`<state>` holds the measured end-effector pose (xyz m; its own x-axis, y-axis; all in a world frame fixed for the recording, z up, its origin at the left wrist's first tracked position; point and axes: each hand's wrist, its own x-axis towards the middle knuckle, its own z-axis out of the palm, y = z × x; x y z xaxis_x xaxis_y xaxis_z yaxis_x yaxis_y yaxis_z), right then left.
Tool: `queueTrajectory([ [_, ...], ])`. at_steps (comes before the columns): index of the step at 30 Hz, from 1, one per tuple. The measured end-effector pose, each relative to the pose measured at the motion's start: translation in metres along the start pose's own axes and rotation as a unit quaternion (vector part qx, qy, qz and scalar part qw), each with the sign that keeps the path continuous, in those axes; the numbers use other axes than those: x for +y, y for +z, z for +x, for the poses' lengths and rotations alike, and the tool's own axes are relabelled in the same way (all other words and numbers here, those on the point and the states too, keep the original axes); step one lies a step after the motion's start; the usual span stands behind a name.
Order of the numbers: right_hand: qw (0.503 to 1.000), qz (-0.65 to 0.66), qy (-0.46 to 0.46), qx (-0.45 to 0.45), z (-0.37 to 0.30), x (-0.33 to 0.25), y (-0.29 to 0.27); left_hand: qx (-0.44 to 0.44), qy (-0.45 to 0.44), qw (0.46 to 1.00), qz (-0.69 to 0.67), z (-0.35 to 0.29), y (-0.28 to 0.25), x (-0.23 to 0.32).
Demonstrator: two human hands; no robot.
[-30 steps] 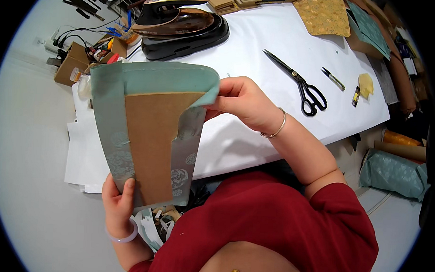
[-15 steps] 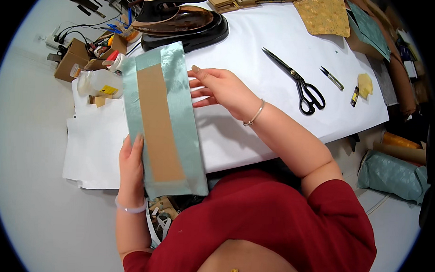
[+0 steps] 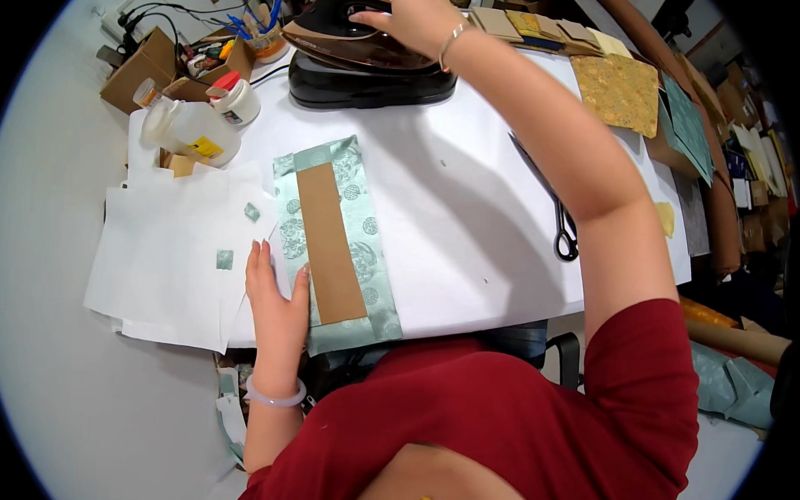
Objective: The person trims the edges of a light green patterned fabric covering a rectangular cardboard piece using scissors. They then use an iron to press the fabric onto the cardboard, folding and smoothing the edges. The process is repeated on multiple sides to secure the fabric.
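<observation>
A long brown card strip (image 3: 330, 243) lies on light green patterned fabric (image 3: 377, 276), with folded fabric edges along its sides and top. The piece rests flat on the white table covering. Beside its left edge is my left hand (image 3: 278, 294), fingers stretched out and the thumb touching the fabric. At the far side of the table, my right hand (image 3: 419, 20) reaches the steam iron (image 3: 354, 47) and is closed round its handle; the upper fingers are partly cut off by the picture's edge. Under the iron sits its black base (image 3: 370, 86).
White paper sheets (image 3: 161, 268) with two small green scraps lie at left. Behind them stand a translucent jug (image 3: 192, 137) and a red-lidded jar (image 3: 236, 101). Black scissors (image 3: 566, 234) are partly behind my right arm. A mottled yellow sheet (image 3: 615, 92) lies at far right.
The fabric-covered piece, held up before, now lies on the table. My right hand has moved from beside it up to the iron. My left hand has loosened its hold and its fingers are straight.
</observation>
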<state>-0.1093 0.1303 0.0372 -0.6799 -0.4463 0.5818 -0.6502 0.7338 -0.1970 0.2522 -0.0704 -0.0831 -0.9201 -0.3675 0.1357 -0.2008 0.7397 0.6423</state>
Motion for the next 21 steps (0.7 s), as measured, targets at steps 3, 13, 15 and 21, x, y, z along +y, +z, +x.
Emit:
queueTrajectory([
  [3,0.981,-0.008,0.053,-0.186,0.046,-0.001,-0.016,-0.024,0.082,0.993,0.080,0.003,0.005,0.005],
  [13,0.990,0.040,-0.015,-0.136,0.064,-0.004,-0.012,-0.054,0.102,0.992,-0.059,0.034,0.016,0.021],
  [15,0.992,0.001,0.004,-0.127,0.052,-0.020,-0.043,-0.059,0.056,0.990,-0.113,0.056,0.021,0.025],
  [21,0.985,0.119,0.064,-0.104,-0.005,-0.054,-0.096,-0.113,-0.063,0.984,-0.119,0.116,0.051,0.009],
])
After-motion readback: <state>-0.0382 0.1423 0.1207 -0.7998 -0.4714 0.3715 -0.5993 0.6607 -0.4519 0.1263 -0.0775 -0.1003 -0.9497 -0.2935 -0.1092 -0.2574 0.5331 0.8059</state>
